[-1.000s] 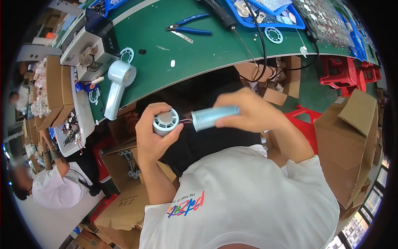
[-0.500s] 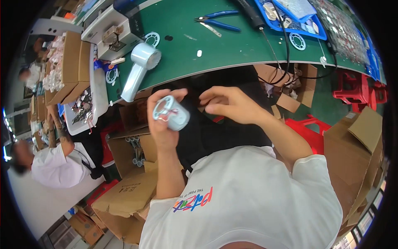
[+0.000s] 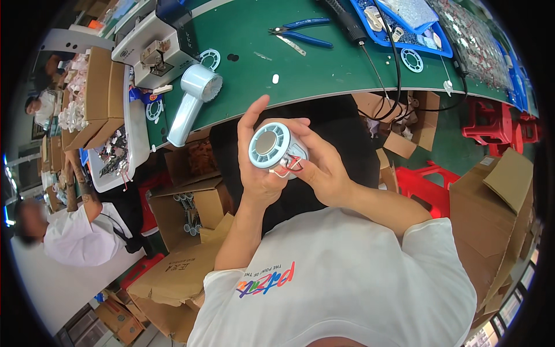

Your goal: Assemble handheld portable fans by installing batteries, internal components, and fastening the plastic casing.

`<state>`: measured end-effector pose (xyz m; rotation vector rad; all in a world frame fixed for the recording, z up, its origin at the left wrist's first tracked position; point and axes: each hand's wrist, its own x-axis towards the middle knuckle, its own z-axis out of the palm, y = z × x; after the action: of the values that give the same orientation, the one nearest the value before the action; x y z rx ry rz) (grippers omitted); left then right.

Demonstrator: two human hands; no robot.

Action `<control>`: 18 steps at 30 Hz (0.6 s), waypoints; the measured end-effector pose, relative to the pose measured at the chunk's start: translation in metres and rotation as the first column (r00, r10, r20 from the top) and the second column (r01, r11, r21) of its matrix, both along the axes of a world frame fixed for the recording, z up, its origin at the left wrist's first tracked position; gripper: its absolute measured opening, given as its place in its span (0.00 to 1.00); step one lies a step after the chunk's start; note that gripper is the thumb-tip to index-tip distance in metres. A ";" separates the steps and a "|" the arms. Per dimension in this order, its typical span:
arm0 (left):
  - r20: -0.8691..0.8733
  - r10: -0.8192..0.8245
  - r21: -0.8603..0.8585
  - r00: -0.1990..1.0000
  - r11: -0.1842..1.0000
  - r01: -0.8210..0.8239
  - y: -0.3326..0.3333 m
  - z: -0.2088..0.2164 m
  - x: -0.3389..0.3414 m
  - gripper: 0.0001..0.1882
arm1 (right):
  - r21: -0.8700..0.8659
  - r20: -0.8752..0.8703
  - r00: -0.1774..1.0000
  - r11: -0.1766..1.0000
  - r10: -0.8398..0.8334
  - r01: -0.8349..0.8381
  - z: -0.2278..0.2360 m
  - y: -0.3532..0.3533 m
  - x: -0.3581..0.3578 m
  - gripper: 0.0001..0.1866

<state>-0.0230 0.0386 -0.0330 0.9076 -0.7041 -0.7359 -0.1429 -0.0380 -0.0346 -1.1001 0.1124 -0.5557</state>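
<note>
Between my two hands, above my lap, is a light-blue cylindrical motor housing (image 3: 280, 130) with a slotted ring and a round silver-grey centre facing up. Thin red, white and dark wires stick out of its near right side. My left hand (image 3: 258, 176) wraps its left side, with the index finger raised free of it. From the right, my right hand (image 3: 326, 170) grips the housing, its thumb by the wires and its fingers along the far side. On the green worktable (image 3: 254, 75) at the left lies a light-blue handheld fan body (image 3: 191, 107).
Pliers (image 3: 300, 33), a black-handled tool (image 3: 344, 22) with a cable, and a blue tray (image 3: 399, 40) of small parts lie on the table. A grey-black machine (image 3: 156, 52) stands left. Cardboard boxes (image 3: 491, 214) and red stools (image 3: 425, 188) surround me; another person (image 3: 87, 231) sits left.
My right hand has come left onto the housing and now grips it too. The housing has moved right and turned, so a silver-grey centre shows in its ring.
</note>
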 end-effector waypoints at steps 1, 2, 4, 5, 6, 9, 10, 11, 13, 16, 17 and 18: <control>-0.015 -0.010 0.007 1.000 1.000 0.010 -0.001 0.000 -0.001 0.55 | 0.010 0.007 1.000 1.000 -0.017 0.017 -0.001 0.001 0.000 0.27; -0.031 -0.018 0.014 0.999 1.000 0.019 -0.001 -0.001 -0.001 0.55 | 0.021 0.014 0.999 0.999 -0.032 0.032 -0.003 0.002 0.000 0.27; -0.022 -0.013 0.032 1.000 0.999 0.014 -0.003 -0.001 -0.004 0.55 | 0.012 0.007 0.999 0.999 -0.047 0.047 -0.009 0.000 0.000 0.28; -0.015 -0.007 0.051 1.000 0.999 0.008 -0.004 -0.001 -0.005 0.54 | 0.004 -0.001 0.998 0.998 -0.060 0.060 -0.014 -0.001 0.000 0.28; -0.008 -0.001 0.070 1.000 0.998 0.001 -0.005 -0.001 -0.007 0.53 | -0.004 -0.010 0.997 0.997 -0.073 0.073 -0.017 -0.001 -0.001 0.28; -0.063 -0.009 0.114 0.998 0.993 0.017 -0.006 0.003 -0.005 0.46 | 0.023 -0.055 0.994 0.995 -0.099 0.100 -0.016 -0.008 0.001 0.27; -0.072 -0.030 0.103 0.997 0.994 0.037 -0.006 0.004 -0.004 0.46 | 0.011 -0.063 0.991 0.993 -0.119 0.120 -0.012 -0.015 -0.001 0.27; -0.104 -0.008 0.140 0.995 0.990 0.023 -0.004 0.004 -0.001 0.42 | 0.023 -0.135 0.990 0.999 -0.027 0.031 -0.004 -0.022 -0.002 0.28; -0.116 -0.082 0.025 0.990 0.996 0.085 0.005 -0.006 0.013 0.39 | -0.026 -0.205 0.968 0.988 0.146 -0.154 0.012 -0.039 -0.005 0.33; 0.018 -0.001 0.210 1.000 0.978 -0.003 0.010 0.006 0.014 0.44 | -0.391 -0.379 0.902 0.848 0.205 -0.357 0.031 -0.066 -0.011 0.32; -0.005 -0.083 -0.033 0.997 0.996 0.083 0.014 -0.006 0.024 0.46 | -0.455 -0.456 0.857 0.765 0.240 -0.456 0.039 -0.071 -0.014 0.29; 0.070 0.000 -0.036 0.998 0.999 0.003 0.009 -0.006 0.030 0.44 | -0.474 -0.496 0.848 0.759 0.188 -0.446 0.035 -0.072 -0.019 0.27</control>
<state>0.0070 0.0475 -0.0390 0.9036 -0.7772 -0.6937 -0.1615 -0.1104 0.0000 -1.7926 0.1263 -0.0042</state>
